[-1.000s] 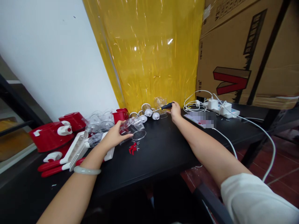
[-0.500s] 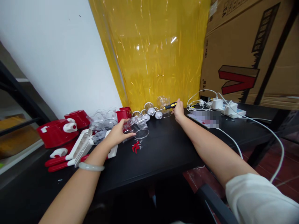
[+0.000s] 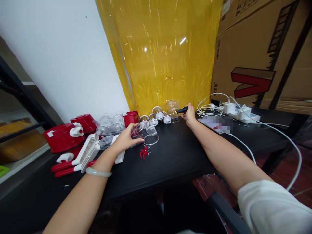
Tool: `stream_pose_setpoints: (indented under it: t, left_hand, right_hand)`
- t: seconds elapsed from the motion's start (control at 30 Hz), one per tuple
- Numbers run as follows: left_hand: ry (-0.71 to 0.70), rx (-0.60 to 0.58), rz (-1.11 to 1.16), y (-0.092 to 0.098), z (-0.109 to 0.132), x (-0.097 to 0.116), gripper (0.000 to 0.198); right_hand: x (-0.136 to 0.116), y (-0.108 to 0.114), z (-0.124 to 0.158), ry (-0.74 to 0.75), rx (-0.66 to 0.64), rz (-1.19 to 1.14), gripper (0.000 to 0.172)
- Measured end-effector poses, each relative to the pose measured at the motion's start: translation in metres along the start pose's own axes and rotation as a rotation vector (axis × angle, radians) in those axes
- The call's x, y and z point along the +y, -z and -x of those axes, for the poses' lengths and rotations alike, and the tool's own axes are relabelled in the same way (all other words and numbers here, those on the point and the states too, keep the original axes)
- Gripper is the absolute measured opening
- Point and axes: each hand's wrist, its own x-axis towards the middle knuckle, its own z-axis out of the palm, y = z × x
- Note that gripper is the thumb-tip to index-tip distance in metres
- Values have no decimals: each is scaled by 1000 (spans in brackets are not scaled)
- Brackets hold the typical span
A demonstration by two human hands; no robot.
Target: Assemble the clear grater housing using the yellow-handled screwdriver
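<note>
My left hand (image 3: pixel 126 139) is curled around a clear plastic cup-shaped part (image 3: pixel 143 132) lying on the black table (image 3: pixel 175 156). A pale bangle (image 3: pixel 98 172) sits on that wrist. My right hand (image 3: pixel 189 114) reaches to the back of the table and closes on the black and yellow handle of a screwdriver (image 3: pixel 179 111), whose shaft points left toward small metal-and-white cylinders (image 3: pixel 158 113). A small red piece (image 3: pixel 143 152) lies just in front of the clear part.
Red and white plastic housings (image 3: pixel 65 135) and clear domes (image 3: pixel 109 126) crowd the table's left. A phone (image 3: pixel 214 124), a white power strip with chargers (image 3: pixel 240 113) and cables lie at right. Yellow film (image 3: pixel 161 55) and a large cardboard box (image 3: pixel 265 55) stand behind.
The view has shifted a little, so everything sits slightly more to the right. Both hands keep their hold; the right hand has closed more firmly on the screwdriver handle.
</note>
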Motion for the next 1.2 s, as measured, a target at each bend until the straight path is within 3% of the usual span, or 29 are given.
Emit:
stream_pose_setpoints:
  t: [0.13,0.27,0.43,0.73,0.97,1.2]
  left_hand:
    - [8,-6,11,0,1,-1,77]
    - [-2,-17,40,1,1,3,77]
    - [8,-32,49,1,2,9,78]
    - [28,-32,74,0,2,7,80]
    - [34,-39,69,1,2,9,79]
    - [43,-45,34,2,1,10,80]
  right_hand:
    - [-6,0,1,-78,-30,-83,21]
    - [-6,-2,0,-38,-41,-67,12]
    - [-2,-2,-2,95,2,-59,32]
    - [-8,-2,-4,22,-17,-95,19]
    - [0,-3,-4,107,2,-73,35]
    - [-4,-3,0,7,6,-59,30]
